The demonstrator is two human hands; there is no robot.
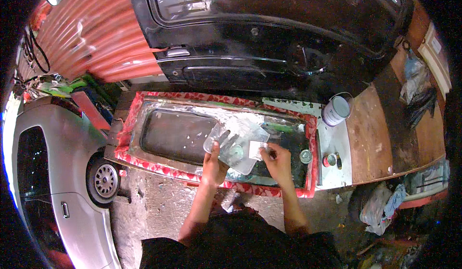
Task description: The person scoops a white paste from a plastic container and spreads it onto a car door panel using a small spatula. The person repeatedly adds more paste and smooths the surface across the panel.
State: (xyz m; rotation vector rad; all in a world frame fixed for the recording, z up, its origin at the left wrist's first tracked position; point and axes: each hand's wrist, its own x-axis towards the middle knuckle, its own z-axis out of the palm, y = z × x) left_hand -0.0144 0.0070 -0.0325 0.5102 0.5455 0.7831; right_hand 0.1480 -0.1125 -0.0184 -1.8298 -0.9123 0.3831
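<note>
Your left hand is closed on the near left edge of a clear plastic tray, thumb on top and the other fingers partly hidden by it. Your right hand is mostly curled, thumb and fingers pinched on a small white square piece at the tray's right side; you cannot tell from here whether the square touches the tray. Your hands are apart, the tray and square between them. A pale greenish patch shows in the tray, which you hold over the middle of a long panel with a rounded recess at its left and white smears along its far side. Red-and-white patterned cloth borders the panel. Near its right end sits a small round greenish container; beyond, on a white board, stand a small red tin and a larger paint can. Farther out, a black vehicle door rises beyond the panel, and a silver car is at your left.
</note>
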